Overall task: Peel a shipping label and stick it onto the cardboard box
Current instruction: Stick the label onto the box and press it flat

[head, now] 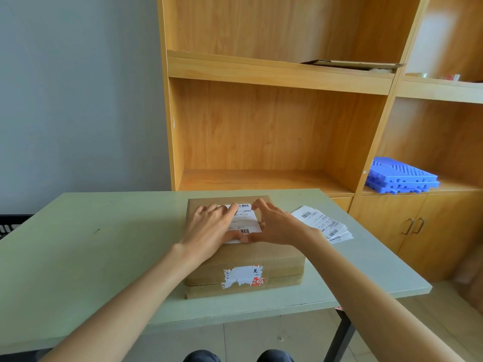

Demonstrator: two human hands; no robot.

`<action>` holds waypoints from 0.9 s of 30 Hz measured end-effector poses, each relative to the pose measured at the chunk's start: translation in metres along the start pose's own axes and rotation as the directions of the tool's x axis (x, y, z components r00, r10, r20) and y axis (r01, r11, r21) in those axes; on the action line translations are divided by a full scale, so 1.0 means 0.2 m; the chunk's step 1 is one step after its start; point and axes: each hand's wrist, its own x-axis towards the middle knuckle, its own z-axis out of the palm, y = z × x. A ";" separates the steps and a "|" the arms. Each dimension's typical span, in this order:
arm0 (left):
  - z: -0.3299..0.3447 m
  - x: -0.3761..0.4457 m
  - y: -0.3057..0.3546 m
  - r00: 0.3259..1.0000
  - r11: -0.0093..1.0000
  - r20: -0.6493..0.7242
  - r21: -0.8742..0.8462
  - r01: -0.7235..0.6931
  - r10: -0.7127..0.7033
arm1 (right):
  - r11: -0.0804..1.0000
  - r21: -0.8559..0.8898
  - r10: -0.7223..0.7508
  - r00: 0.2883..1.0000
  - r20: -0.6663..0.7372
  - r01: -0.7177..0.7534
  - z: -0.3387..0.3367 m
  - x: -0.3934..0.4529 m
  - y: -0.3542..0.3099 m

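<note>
Head view: shipping label [245, 220] partly under both hands, perhaps flat.

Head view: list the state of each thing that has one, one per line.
Shipping label: flat on box top, pressed by both hands.
Cardboard box: closed, old torn sticker on its front.
Left hand: open, flat on label.
Right hand: open, flat on label.
Label stack: fanned on table.
Cabinet doors: closed.

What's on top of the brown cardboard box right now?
A white shipping label lies on the brown cardboard box top, with the left hand and right hand pressing flat on it. The hands cover the label's side edges, so full adhesion can't be seen.
</note>
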 end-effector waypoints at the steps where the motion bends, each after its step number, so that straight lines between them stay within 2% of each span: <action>1: 0.00 0.00 0.00 1.000 1.000 0.011 -0.005 0.001 -0.001 | 1.000 0.002 0.000 1.000 0.004 0.000 0.00 0.00 0.00; 4: -0.01 -0.01 -0.02 0.998 0.999 0.052 -0.040 0.024 -0.022 | 1.000 0.005 -0.005 1.000 0.018 0.005 0.00 -0.01 0.02; 7: 0.00 0.01 -0.06 0.988 0.984 0.096 -0.123 0.130 -0.118 | 0.999 0.031 0.012 1.000 0.015 -0.012 0.01 0.00 0.05; 11: 0.04 0.08 -0.09 0.947 0.944 0.218 -0.181 0.275 -0.234 | 0.992 0.056 0.121 0.986 -0.114 -0.116 0.04 0.07 0.06; 16: 0.10 0.19 -0.05 0.912 0.933 0.258 -0.080 0.350 -0.320 | 0.961 0.081 0.274 0.942 -0.195 -0.263 0.09 0.21 0.02; 20: 0.15 0.24 -0.04 0.912 0.940 0.233 0.030 0.341 -0.338 | 0.950 0.092 0.312 0.927 -0.208 -0.299 0.11 0.32 0.00; 27: 0.17 0.26 -0.06 0.952 0.958 0.139 0.139 0.253 -0.272 | 0.958 -0.022 0.272 0.929 -0.251 -0.286 0.15 0.34 -0.01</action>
